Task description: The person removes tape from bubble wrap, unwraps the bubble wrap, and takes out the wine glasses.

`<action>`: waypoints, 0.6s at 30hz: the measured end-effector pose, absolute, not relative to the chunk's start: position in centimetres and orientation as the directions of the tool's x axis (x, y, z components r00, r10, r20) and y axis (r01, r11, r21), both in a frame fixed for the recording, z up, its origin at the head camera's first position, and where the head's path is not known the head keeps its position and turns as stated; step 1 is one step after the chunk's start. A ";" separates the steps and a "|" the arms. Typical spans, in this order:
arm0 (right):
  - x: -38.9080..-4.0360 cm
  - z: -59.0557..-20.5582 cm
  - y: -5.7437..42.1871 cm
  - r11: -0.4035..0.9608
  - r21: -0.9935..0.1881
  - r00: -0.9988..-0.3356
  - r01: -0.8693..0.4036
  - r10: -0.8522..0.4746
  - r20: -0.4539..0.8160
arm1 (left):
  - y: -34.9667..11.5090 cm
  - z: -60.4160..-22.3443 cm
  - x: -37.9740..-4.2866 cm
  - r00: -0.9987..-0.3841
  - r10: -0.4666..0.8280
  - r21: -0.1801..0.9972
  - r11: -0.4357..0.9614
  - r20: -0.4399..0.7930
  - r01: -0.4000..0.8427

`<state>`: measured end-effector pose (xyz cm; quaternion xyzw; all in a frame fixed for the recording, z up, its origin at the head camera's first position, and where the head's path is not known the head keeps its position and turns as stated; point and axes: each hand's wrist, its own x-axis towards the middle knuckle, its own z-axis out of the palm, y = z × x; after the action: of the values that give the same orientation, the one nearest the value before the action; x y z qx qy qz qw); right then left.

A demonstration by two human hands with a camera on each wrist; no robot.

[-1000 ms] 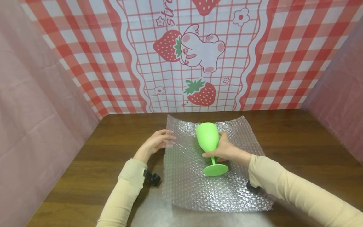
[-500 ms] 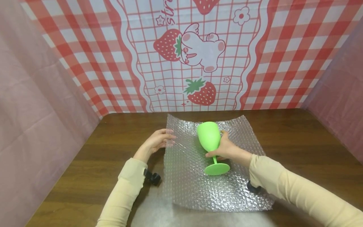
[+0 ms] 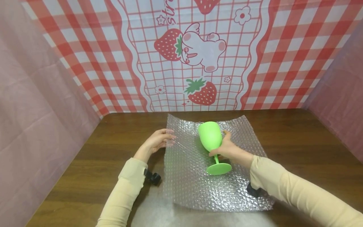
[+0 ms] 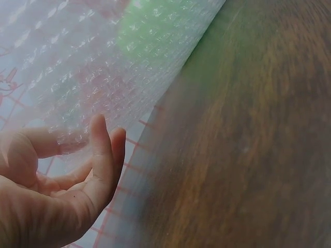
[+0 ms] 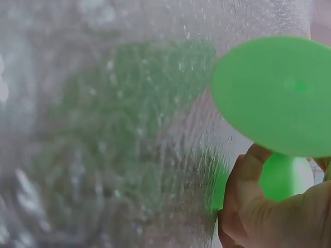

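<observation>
A bright green plastic goblet is tilted over a sheet of clear bubble wrap, its round foot toward me. My right hand grips it where the bowl narrows into the stem, thumb across the near side. In the right wrist view, fingers curl behind the goblet, close beside the wrap. My left hand pinches the sheet's left edge, its fingertips showing through the plastic. From the left wrist, the raised bubble wrap comes down between the thumb and fingers, with green showing through it.
The sheet lies on a brown wooden table, with its far corners curling up. Behind stands a red-and-white checked cloth printed with strawberries. Pink curtains close off both sides. Each wrist carries a small black camera.
The goblet has shifted slightly to the right, carried by my right hand. My left hand stays at the edge of the bubble wrap.
</observation>
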<state>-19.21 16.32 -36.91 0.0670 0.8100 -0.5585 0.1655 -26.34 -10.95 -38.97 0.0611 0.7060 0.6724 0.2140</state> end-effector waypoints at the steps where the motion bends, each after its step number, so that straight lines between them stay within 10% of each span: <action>1: -19.2 -36.9 16.3 0.362 -0.882 -0.934 0.303 -0.072 -0.350 | -11.0 -39.0 -26.4 -0.901 0.373 0.975 0.087 -0.221 -0.203; 18: -19.5 -36.5 17.3 0.311 -0.891 -0.932 0.330 -0.042 -0.360 | -10.9 -38.9 -26.4 -0.902 0.362 0.971 0.077 -0.238 -0.225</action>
<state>-19.53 17.32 -36.51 0.0908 0.7934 -0.5800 0.1606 -26.38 -10.93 -38.89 0.0485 0.7011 0.6776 0.2165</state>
